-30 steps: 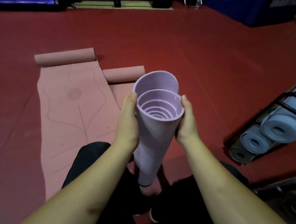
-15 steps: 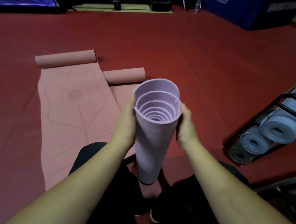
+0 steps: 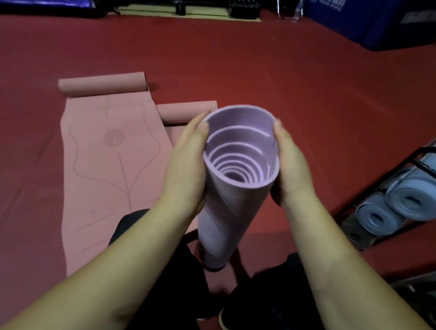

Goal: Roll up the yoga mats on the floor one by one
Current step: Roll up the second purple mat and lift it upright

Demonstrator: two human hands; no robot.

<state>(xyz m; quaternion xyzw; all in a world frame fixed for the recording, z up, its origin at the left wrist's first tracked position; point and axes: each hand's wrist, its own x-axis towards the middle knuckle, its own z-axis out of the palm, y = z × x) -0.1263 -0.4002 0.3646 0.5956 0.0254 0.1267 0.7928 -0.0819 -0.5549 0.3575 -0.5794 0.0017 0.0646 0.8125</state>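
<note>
A rolled purple yoga mat [image 3: 224, 216] stands upright between my knees, its lower end on the floor and its open spiral top facing me. My left hand [image 3: 186, 168] holds its left side just below the rim, thumb at the edge. On the opposite side my right hand [image 3: 290, 169] holds it the same way; the fingers of both are hidden behind the roll. A pink mat [image 3: 109, 163] lies spread on the red floor to the left, its far end curled into a roll [image 3: 102, 83]. A second pink mat's roll [image 3: 184, 110] shows just behind my left hand.
A black rack [image 3: 416, 161] at the right holds several rolled blue-grey mats [image 3: 414, 199]. Blue padded blocks [image 3: 373, 21] and dark gym gear line the far wall. Red floor [image 3: 268, 73] stretches ahead. My dark-trousered legs and a shoe [image 3: 224, 320] are below.
Both hands have slid up to the roll's top rim. The roll's top end sits closer to the camera, and its outer layer stands less far out from the inner coils.
</note>
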